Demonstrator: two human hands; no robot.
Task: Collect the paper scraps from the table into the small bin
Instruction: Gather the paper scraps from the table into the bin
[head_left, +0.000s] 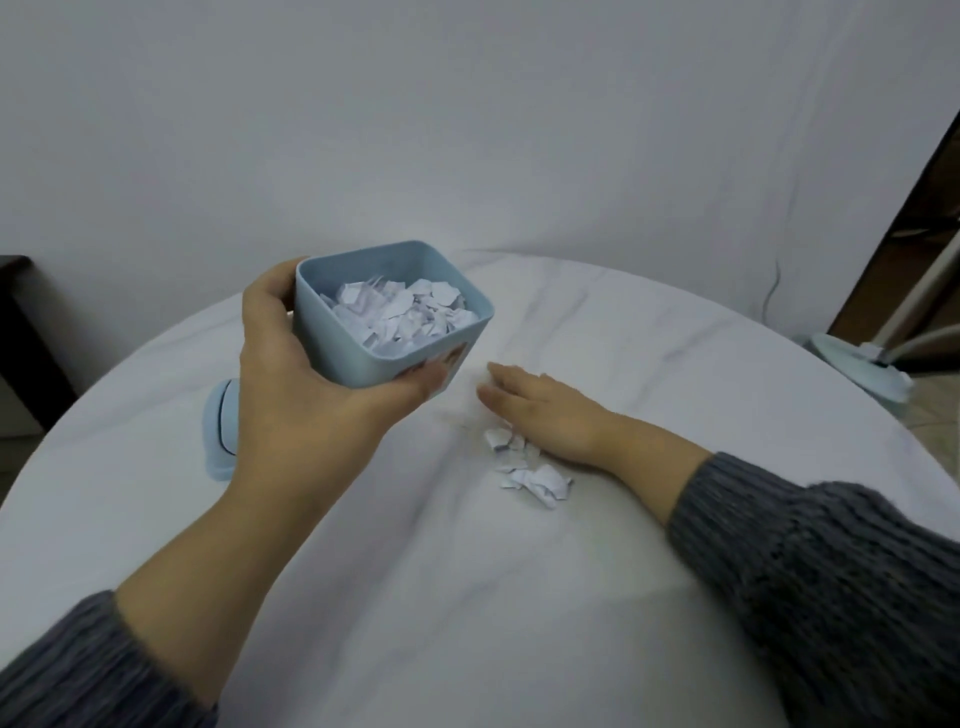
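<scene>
Loosely heaped, a few paper scraps (527, 467) lie on the white surface (675, 332), against the right hand (545, 410), which rests flat with straight fingers. The left hand (291, 395) grips the blue bin (332, 348), already well filled, close by. A hasty sweep could scatter scraps past the rim. Tipping the bin further could spill its load.

The small bin (337, 358) is pale blue, with a printed picture on its near wall. The paper scraps (530, 470) are white. The table (649, 338) is white with thin grey veining. At 9 o'clock on it, the lid (217, 441) is pale blue with one dark line. Both sleeves (831, 571) are dark grey ribbed knit.
</scene>
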